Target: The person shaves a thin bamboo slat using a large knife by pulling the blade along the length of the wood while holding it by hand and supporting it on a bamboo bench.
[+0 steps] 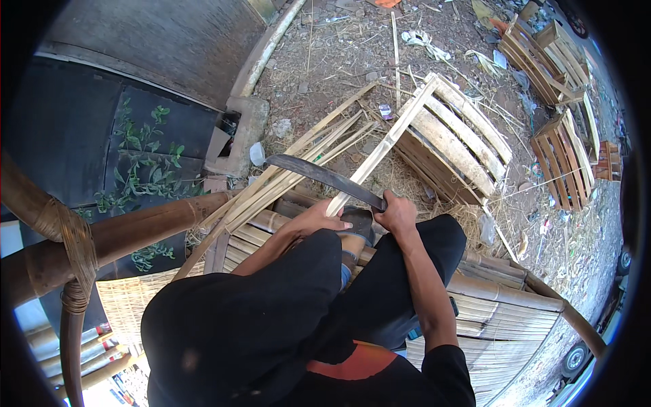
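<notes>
My right hand (398, 213) is wrapped round the handle of a machete (319, 173). Its dark, curved blade points to the left and lies across a pale bamboo strip (385, 144). Whether the edge cuts into the strip cannot be made out. The near end of that strip is gripped in my left hand (317, 219), close to my knee, while its far end reaches up and away over the ground. To the left, a bundle of split bamboo strips (288, 175) leans over a bamboo rail.
I sit on a slatted bamboo platform (502, 308) with a thick bamboo pole (152, 224) at its left. Beyond it stands a slatted wooden crate (454, 139); further crates (561, 163) are at the right. Leafy plants (146, 152) grow beside a dark wall panel. Litter covers the ground.
</notes>
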A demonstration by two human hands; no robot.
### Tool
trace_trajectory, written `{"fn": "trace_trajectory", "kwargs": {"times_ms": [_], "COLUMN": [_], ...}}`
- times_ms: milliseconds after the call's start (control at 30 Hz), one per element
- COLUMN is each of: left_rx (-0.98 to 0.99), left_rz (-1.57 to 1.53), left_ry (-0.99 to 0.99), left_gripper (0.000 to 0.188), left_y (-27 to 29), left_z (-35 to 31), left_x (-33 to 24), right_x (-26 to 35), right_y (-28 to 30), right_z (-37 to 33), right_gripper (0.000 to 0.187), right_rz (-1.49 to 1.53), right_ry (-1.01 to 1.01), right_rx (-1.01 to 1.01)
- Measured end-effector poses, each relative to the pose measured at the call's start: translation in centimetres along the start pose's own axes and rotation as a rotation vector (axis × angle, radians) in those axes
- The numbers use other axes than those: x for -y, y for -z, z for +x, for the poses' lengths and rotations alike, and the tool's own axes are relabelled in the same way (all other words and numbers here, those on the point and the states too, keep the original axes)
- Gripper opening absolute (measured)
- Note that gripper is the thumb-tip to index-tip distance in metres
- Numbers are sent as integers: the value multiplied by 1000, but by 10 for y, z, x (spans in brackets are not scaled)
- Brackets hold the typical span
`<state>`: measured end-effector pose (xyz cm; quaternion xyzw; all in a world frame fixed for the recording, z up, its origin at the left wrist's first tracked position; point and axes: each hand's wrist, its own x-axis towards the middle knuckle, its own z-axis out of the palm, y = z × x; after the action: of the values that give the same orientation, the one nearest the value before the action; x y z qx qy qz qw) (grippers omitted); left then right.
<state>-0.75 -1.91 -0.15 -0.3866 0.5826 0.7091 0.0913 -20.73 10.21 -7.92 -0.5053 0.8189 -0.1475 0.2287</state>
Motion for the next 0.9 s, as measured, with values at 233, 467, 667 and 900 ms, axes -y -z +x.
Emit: {"fn": "trace_trajectory", "kwargs": {"times_ms": [233, 467, 667, 900], "left_rx": [18, 28, 44, 72], "left_rz": [32, -84, -61, -96], "left_ry": [22, 130, 106, 125], "left_gripper": [35, 31, 28, 29], "left_y": [-2, -6, 3, -7], "left_z": [-6, -5, 1, 6], "left_x": [23, 6, 26, 26], "right_x": [-24, -29, -21, -28], "right_y": [11, 3, -3, -4], "right_z": [18, 14, 19, 11], "right_gripper": [36, 44, 41, 39], "right_rz": [92, 283, 269, 261], "right_ry": [-337, -357, -309, -185], "right_rx": [-13, -5, -22, -54]}}
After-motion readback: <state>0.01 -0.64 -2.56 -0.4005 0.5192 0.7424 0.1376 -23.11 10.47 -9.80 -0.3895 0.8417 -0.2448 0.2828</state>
